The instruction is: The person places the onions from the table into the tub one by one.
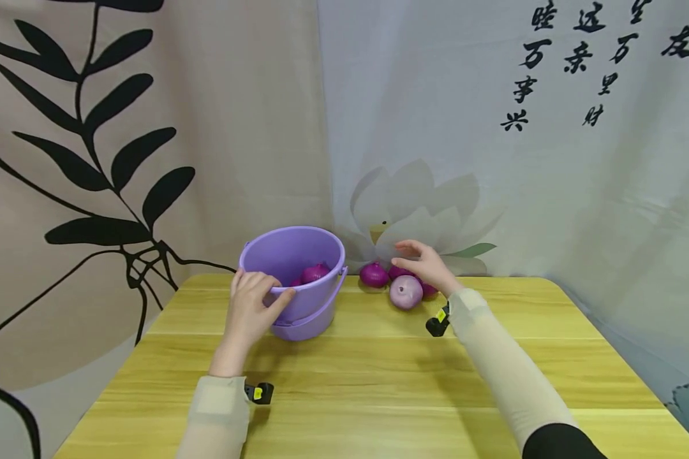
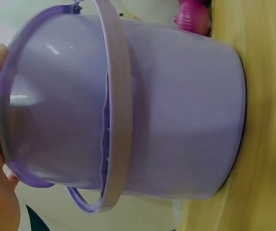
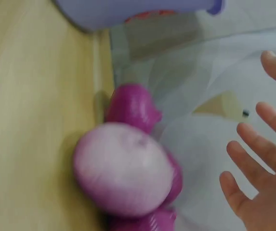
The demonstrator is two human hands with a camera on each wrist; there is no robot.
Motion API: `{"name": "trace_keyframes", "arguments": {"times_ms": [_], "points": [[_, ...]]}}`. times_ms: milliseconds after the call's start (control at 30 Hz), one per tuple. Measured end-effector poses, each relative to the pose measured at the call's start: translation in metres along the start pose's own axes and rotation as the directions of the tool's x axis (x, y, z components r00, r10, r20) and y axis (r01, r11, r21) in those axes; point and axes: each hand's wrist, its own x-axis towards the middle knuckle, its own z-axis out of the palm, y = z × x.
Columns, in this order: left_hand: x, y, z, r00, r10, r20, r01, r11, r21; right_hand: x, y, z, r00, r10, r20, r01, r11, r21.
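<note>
1. Left of the table's middle, the rim of a lilac bucket (image 1: 316, 301) was held between the thumb and fingers of the left hand (image 1: 252, 303).
2. Smooth, shiny walls, apparently plastic, were tapered toward the base and crossed by a flat, curved handle (image 2: 121, 96); rounded magenta onions (image 1: 314, 273) were seen inside.
3. Just right of the bucket, a glossy onion (image 1: 374, 275) was set on the streaked, wood-grained table (image 1: 350, 389), its pointed tip and long axis turned upward.
4. Beside it, a paler, nearly round onion (image 1: 406, 292) was placed before darker onions (image 1: 429, 290), which were partly hidden; its blunt end was turned toward the table's near edge, and its long axis could not be judged surely.
5. Above this cluster, the right hand (image 1: 427, 264) was held with fingers (image 3: 246, 161) spread wide and nothing gripped; by it, the nearer hand, the onions below were left untouched, a gap being shown.
</note>
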Motion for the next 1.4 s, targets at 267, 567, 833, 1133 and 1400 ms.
{"name": "trace_keyframes", "arguments": {"times_ms": [267,567,833,1133,1400], "points": [[0.0,-0.001,-0.001,1.0,0.0,-0.002,0.0,1.0,0.008,-0.011,0.044,-0.014,0.994,0.025,-0.102,-0.02,0.999,0.043],[-0.001,0.0,0.0,1.0,0.003,0.001,-0.003,1.0,-0.003,-0.025,0.082,-0.024,0.987,0.12,-0.104,-0.105,0.984,0.141],[-0.001,0.0,0.001,1.0,0.002,0.001,-0.003,1.0,0.003,-0.036,0.086,-0.025,0.985,0.17,0.028,-0.172,0.96,0.223],[0.0,-0.002,0.001,1.0,0.012,-0.014,-0.012,1.0,0.006,-0.024,0.125,-0.015,0.983,0.182,0.005,-0.179,0.96,0.216],[-0.001,-0.001,0.002,1.0,0.011,-0.012,-0.011,1.0,0.006,-0.024,0.121,-0.011,0.97,0.242,0.003,-0.24,0.96,0.148]]}}
